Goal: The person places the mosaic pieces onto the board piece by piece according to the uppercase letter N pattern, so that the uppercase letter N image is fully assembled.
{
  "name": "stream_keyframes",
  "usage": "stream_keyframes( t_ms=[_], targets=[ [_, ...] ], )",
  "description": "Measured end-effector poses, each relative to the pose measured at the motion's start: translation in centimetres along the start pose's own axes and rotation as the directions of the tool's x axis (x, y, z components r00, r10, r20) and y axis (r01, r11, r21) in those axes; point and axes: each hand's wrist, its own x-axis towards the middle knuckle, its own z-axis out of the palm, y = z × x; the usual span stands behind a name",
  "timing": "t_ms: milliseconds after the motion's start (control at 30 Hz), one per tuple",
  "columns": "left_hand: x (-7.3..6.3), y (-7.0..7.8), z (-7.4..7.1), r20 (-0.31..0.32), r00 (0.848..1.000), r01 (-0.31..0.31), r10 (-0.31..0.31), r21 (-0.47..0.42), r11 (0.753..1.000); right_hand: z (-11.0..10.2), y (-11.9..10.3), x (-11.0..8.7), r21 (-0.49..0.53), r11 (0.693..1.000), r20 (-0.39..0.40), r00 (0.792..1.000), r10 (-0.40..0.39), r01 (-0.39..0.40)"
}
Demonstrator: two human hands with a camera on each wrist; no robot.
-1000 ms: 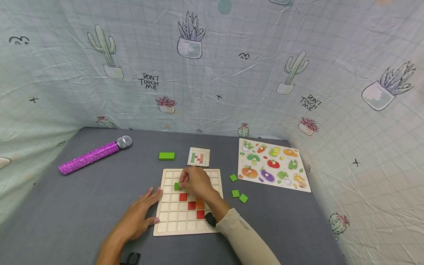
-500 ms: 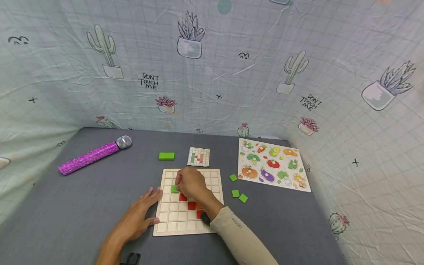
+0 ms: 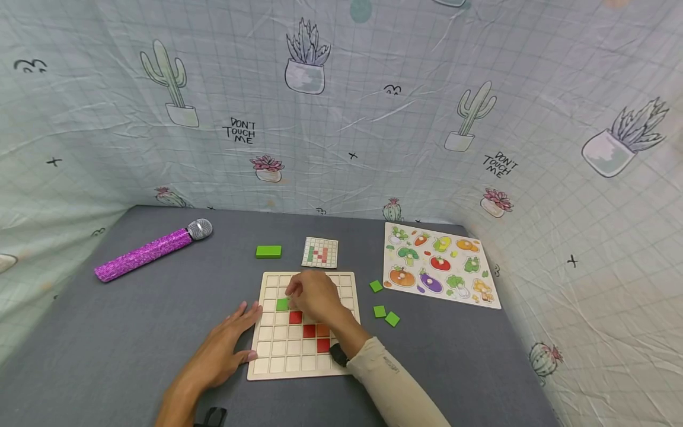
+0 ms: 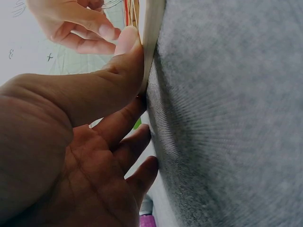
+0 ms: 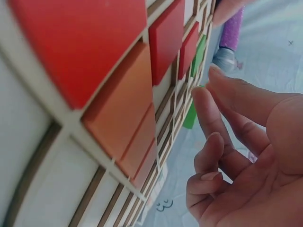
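My left hand (image 3: pixel 228 341) steadies the wooden grid board (image 3: pixel 306 367) at its left side, fingers spread and thumb (image 4: pixel 125 52) on the edge. Above the board is my right hand (image 3: pixel 315 293), its fingers bent. In the right wrist view the thumb and forefinger (image 5: pixel 204 101) come close together, with no tile seen pinched between them. A green square tile (image 3: pixel 281 304) lies in a cell right beside those fingertips. Red tiles (image 3: pixel 296 317) run diagonally down from it, with orange tiles (image 5: pixel 120 101) alongside, partly under the right hand in the head view.
Loose green tiles (image 3: pixel 379 311) lie right of the board. Behind it are a green block (image 3: pixel 268 252) and a small pattern card (image 3: pixel 320 253). A purple glitter microphone (image 3: pixel 146 255) is at the left, a vegetable puzzle board (image 3: pixel 441 265) at the back right.
My right hand has set the green tile into its cell, let go of it and shifted slightly right. The left hand stays at the board's edge.
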Motion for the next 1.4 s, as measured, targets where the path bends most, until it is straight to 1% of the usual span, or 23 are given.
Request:
stream_keyframes(
  t_ms=[167,400,567,767,1000,1233,1400],
  targets=[
    [0.0,0.1,0.0,0.008,1.0,0.008,-0.008,0.003,1.0,-0.9,0.8,-0.4,0.053,0.999,-0.035,0.999,0.0,0.002],
    [0.0,0.0,0.0,0.005,1.0,0.007,-0.007,-0.006,1.0,-2.2,2.4,-1.2,0.107,0.993,-0.097,0.995,-0.037,0.047],
    [0.0,0.0,0.0,0.008,1.0,0.005,-0.005,-0.002,1.0,-3.0,3.8,-1.6,0.138,0.988,-0.118,0.992,-0.047,0.063],
    [0.0,0.0,0.0,0.009,1.0,0.008,-0.008,0.001,1.0,-3.9,5.8,-2.0,0.142,0.989,-0.133,0.991,-0.014,0.033],
    [0.0,0.1,-0.1,0.014,1.0,0.015,-0.015,-0.004,1.0,-5.2,8.1,-2.6,0.113,0.993,-0.184,0.983,0.004,0.018],
    [0.0,0.0,-0.1,0.019,1.0,0.015,-0.014,-0.008,1.0,-6.8,10.4,-3.3,0.083,0.996,-0.209,0.976,0.059,-0.042],
    [0.0,0.0,-0.1,0.022,1.0,0.014,-0.014,0.002,1.0,-8.0,12.2,-3.6,0.09,0.992,-0.216,0.971,0.103,-0.085]
  ],
)
